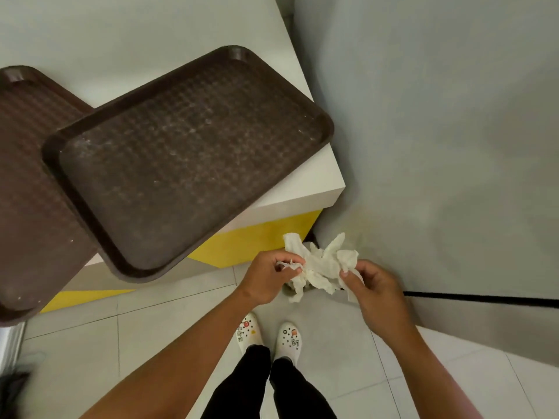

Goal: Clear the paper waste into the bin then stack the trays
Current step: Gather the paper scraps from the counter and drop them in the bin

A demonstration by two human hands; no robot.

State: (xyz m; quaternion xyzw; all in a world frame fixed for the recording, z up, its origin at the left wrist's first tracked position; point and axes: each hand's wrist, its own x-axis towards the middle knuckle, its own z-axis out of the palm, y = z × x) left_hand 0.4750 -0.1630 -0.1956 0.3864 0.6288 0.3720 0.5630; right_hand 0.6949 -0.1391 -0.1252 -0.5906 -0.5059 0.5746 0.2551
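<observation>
A wad of crumpled white paper napkins hangs between both hands, above the floor to the right of the counter. My left hand pinches its left end and my right hand pinches its right end. Two dark brown plastic trays lie on the white counter: the nearer tray sits at an angle, overlaps the other and overhangs the counter's front edge. The second tray lies at the left, partly cut off by the frame. No bin is in view.
The white counter has a yellow front panel and ends just left of a grey wall. Below are a tiled floor and my own feet in white shoes. A metal object shows at the left edge.
</observation>
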